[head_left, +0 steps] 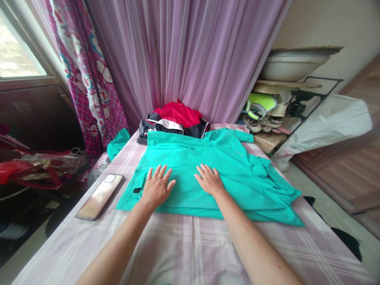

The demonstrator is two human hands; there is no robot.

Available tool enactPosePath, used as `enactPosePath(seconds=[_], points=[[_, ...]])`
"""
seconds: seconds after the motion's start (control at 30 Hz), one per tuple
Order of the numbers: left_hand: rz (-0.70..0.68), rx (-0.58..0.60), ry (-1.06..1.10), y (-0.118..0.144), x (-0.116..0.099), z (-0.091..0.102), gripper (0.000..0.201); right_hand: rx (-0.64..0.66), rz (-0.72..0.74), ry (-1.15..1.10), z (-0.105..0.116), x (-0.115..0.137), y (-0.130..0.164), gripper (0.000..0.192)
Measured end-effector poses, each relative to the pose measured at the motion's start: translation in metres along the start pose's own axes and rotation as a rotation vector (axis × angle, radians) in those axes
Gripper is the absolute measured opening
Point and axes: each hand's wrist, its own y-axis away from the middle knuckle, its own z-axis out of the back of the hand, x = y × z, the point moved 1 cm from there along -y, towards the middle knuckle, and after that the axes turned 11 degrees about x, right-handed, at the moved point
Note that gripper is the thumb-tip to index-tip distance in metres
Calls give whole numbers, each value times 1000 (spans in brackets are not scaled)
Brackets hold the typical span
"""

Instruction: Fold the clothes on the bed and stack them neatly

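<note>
A turquoise jacket (190, 158) lies spread on a table with a pale plaid cloth (178, 245). My left hand (157, 186) rests on the jacket's left part, fingers spread, beside a pocket-like flap with a black patch (137, 190). Palm down on the middle of the fabric is my right hand (209, 180), its fingers also stretched out. Neither hand grips the cloth. The jacket's right side is bunched in folds, and one sleeve (243, 136) reaches toward the far right.
A phone (101, 196) lies left of the jacket. Behind it sits a heap of red and dark clothes (178, 116) against a purple curtain (184, 51). More turquoise fabric (118, 144) hangs at the left edge. A shoe rack (314, 118) and a white bag (332, 122) stand at the right.
</note>
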Motion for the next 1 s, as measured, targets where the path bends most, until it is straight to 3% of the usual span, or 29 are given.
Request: enactPosePath(seconds=[0.1, 0.2, 0.47, 0.57, 0.87, 1.0], points=[[159, 25, -16, -2, 25, -1, 62, -11, 0, 2, -1, -1, 0, 54], [198, 91, 12, 0, 44, -9, 63, -14, -6, 6, -3, -1, -1, 54], [186, 115, 39, 3, 45, -15, 62, 23, -25, 30, -1, -7, 2, 53], [183, 109, 39, 2, 46, -14, 61, 19, -75, 48, -3, -27, 12, 53], [182, 74, 21, 1, 47, -17, 59, -57, -220, 96, -21, -121, 62, 53], [192, 93, 6, 1, 47, -15, 60, -63, -278, 127, -22, -148, 77, 53]])
